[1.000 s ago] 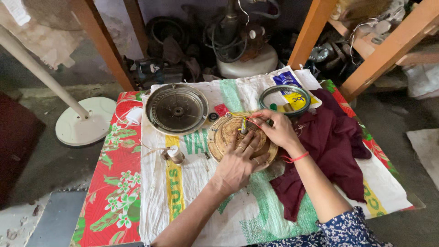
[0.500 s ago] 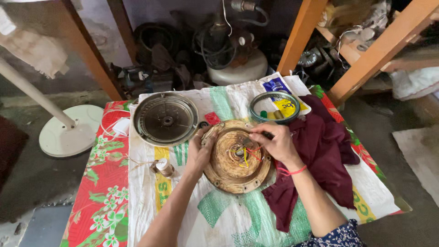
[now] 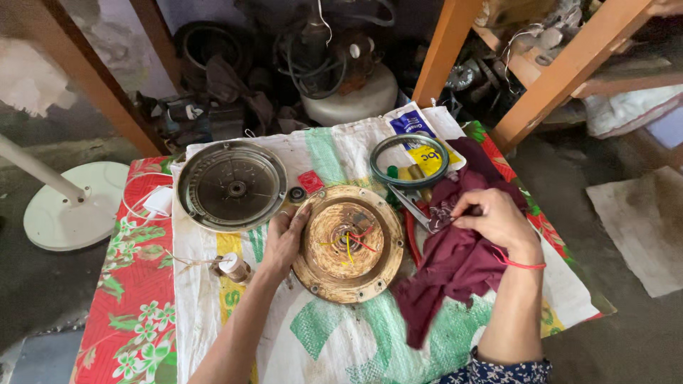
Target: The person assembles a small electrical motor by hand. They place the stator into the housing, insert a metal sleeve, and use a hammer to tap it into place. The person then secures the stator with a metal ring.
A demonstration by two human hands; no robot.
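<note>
A round brown motor housing (image 3: 324, 274) with red and yellow wires at its centre lies on a printed sack cloth (image 3: 334, 341). My left hand (image 3: 283, 240) grips its left rim. My right hand (image 3: 498, 222) is off to the right over a maroon cloth (image 3: 455, 274). Its thumb and fingers pinch at the cloth's edge, where a metal hand tool (image 3: 414, 210) lies. Whether they hold the cloth or the tool is unclear.
A silver round cover (image 3: 231, 186) lies at the left, with a small bearing (image 3: 297, 193) beside it. A green ring (image 3: 409, 160) sits over some packets. A small bottle (image 3: 233, 267) and a white plug (image 3: 158, 203) are nearby. A white fan base (image 3: 71, 206) and wooden legs (image 3: 445, 50) stand around.
My right hand left the housing's centre and moved right onto the maroon cloth. My left hand shifted to the housing's left rim. The view moved closer.
</note>
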